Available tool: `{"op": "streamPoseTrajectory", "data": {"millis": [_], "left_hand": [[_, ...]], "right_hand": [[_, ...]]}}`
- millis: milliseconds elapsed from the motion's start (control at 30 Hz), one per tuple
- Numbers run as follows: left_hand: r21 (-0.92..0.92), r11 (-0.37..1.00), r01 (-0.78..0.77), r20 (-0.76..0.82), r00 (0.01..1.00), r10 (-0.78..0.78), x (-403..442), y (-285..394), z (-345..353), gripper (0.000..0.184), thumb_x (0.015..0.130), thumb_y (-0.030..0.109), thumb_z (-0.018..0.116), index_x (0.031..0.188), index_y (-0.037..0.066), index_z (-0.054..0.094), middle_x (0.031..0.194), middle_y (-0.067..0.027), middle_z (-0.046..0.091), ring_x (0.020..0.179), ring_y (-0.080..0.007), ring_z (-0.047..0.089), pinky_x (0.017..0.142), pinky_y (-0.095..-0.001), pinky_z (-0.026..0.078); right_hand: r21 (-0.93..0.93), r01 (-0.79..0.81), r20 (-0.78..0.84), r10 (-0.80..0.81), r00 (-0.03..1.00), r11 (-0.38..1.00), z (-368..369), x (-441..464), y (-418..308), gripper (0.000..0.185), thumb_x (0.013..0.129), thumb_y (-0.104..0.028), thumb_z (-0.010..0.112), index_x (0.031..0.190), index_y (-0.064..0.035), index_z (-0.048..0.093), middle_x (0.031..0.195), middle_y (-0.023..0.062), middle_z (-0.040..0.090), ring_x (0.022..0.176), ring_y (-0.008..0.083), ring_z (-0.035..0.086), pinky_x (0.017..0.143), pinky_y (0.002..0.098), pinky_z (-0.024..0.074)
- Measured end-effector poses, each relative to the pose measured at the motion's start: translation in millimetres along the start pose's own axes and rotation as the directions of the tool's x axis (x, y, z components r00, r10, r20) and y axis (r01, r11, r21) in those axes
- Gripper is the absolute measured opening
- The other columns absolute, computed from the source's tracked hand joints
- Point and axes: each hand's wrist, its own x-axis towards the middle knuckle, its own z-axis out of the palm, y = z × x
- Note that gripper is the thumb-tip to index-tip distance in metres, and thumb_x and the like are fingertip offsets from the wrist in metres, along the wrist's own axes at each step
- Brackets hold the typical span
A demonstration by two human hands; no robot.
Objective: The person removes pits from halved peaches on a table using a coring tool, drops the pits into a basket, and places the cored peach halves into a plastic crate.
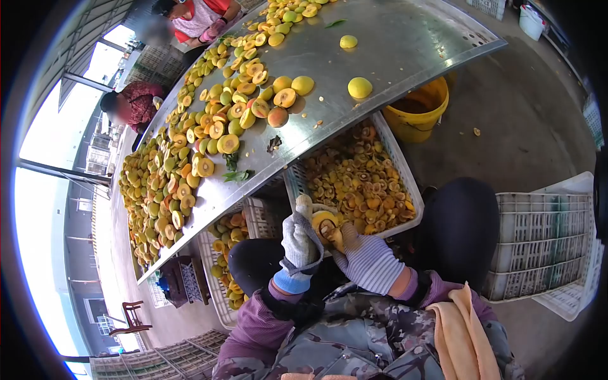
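Note:
Over the crate in front of my lap, a halved yellow stone fruit (324,220) is held between my two gloved hands, its cut face turned up. My left hand (297,244), in a grey glove with a blue cuff, is closed at the fruit's left side. The striped glove of my right hand (372,261) is closed at its right side, with tan fingertips against the cut face. A dark curved edge shows by those fingertips; I cannot tell whether it is a tool or the pit hollow. Below lies a white crate (405,171) of fruit pieces (358,183).
A sloping metal table (386,47) carries many halved fruits (218,120). Near its edge stands a yellow bucket (415,120). Crates sit to the right (538,244) and beside my left knee (253,218). Two people (202,19) work across the table.

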Motion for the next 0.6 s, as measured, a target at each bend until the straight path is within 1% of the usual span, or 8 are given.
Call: {"op": "streamPoseTrajectory", "data": {"millis": [100, 167, 233, 367, 400, 500, 533, 600], "left_hand": [[0.023, 0.996, 0.087, -0.004, 0.996, -0.087, 1.7, 8.5, 1.4, 0.066, 0.096, 0.053, 0.041, 0.085, -0.007, 0.065, 0.076, -0.0119, 0.065, 0.068, -0.0163, 0.062, 0.065, -0.0268, 0.05], [0.101, 0.994, 0.043, 0.01, 0.999, -0.044, 2.9, 11.9, 3.4, 0.065, 0.095, 0.054, 0.042, 0.083, -0.006, 0.064, 0.074, -0.0094, 0.064, 0.064, -0.013, 0.058, 0.06, -0.0248, 0.047], [0.239, 0.963, -0.123, 0.046, 0.992, 0.115, 5.0, 9.6, 4.6, 0.064, 0.094, 0.054, 0.043, 0.083, -0.005, 0.064, 0.072, -0.0067, 0.062, 0.062, -0.0103, 0.054, 0.058, -0.0229, 0.043], [0.233, 0.965, -0.124, 0.001, 0.992, 0.127, 4.9, 11.4, 18.9, 0.056, 0.095, 0.05, 0.047, 0.083, -0.002, 0.065, 0.066, -0.0018, 0.059, 0.059, -0.0071, 0.05, 0.056, -0.0211, 0.04], [0.343, 0.939, -0.003, 0.017, 1.0, -0.003, 8.6, 17.2, 11.6, 0.053, 0.096, 0.046, 0.047, 0.082, -0.001, 0.066, 0.061, 0.0005, 0.056, 0.055, -0.0059, 0.048, 0.053, -0.0207, 0.04], [0.3, 0.953, 0.033, 0.107, 0.992, -0.069, 19.1, 2.0, -4.6, 0.052, 0.097, 0.044, 0.045, 0.081, -0.001, 0.066, 0.06, 0.0005, 0.057, 0.052, -0.0058, 0.048, 0.051, -0.0209, 0.04], [0.338, 0.93, 0.144, -0.001, 0.988, -0.153, 17.5, 2.0, -2.0, 0.054, 0.098, 0.044, 0.044, 0.077, -0.001, 0.066, 0.061, -0.0027, 0.059, 0.053, -0.0081, 0.052, 0.053, -0.0227, 0.043], [0.261, 0.96, 0.102, 0.048, 0.992, -0.119, 16.2, 9.0, 4.2, 0.054, 0.098, 0.045, 0.043, 0.079, -0.001, 0.065, 0.065, -0.0048, 0.061, 0.056, -0.0094, 0.054, 0.054, -0.023, 0.044]], "right_hand": [[0.104, 0.056, -0.045, -0.051, 0.998, 0.993, 11.6, -2.3, 4.1, 0.037, 0.087, -0.025, 0.059, 0.1, 0.0047, 0.042, 0.063, 0.0201, 0.061, 0.057, 0.0393, 0.062, 0.051, 0.0475, 0.0494], [0.145, 0.092, -0.093, -0.079, 0.993, 0.985, 16.1, -2.0, 7.6, 0.037, 0.087, -0.025, 0.059, 0.1, 0.0044, 0.042, 0.063, 0.0199, 0.061, 0.056, 0.0394, 0.061, 0.051, 0.0475, 0.0494], [0.253, 0.05, -0.044, -0.04, 0.998, 0.966, 15.2, -1.6, 8.1, 0.036, 0.087, -0.026, 0.058, 0.1, 0.004, 0.043, 0.063, 0.0197, 0.061, 0.058, 0.0389, 0.062, 0.052, 0.0471, 0.05], [0.031, -0.069, 0.096, 0.066, 0.993, 0.997, -5.9, 1.8, 2.8, 0.036, 0.088, -0.027, 0.056, 0.1, 0.0038, 0.043, 0.065, 0.0215, 0.06, 0.061, 0.0392, 0.062, 0.053, 0.0469, 0.0504], [0.022, -0.021, 0.068, 0.02, 0.998, 1.0, -7.0, 2.1, 7.5, 0.037, 0.086, -0.025, 0.059, 0.102, 0.0042, 0.043, 0.068, 0.0217, 0.06, 0.061, 0.0398, 0.062, 0.054, 0.0467, 0.0504], [0.047, 0.004, 0.052, -0.007, 0.999, 0.999, -2.2, 0.3, 9.2, 0.039, 0.083, -0.022, 0.063, 0.104, 0.0041, 0.043, 0.07, 0.0215, 0.06, 0.061, 0.04, 0.062, 0.054, 0.0465, 0.0502], [0.081, -0.021, 0.064, 0.016, 0.998, 0.996, 0.8, -0.9, 9.0, 0.039, 0.083, -0.022, 0.063, 0.103, 0.0036, 0.043, 0.069, 0.0212, 0.059, 0.061, 0.0397, 0.062, 0.053, 0.0466, 0.0499], [0.085, -0.015, -0.011, 0.016, 1.0, 0.996, 14.7, -1.0, 9.8, 0.037, 0.083, -0.021, 0.064, 0.102, 0.0035, 0.043, 0.069, 0.0214, 0.059, 0.061, 0.0401, 0.062, 0.053, 0.0466, 0.0499]]}}
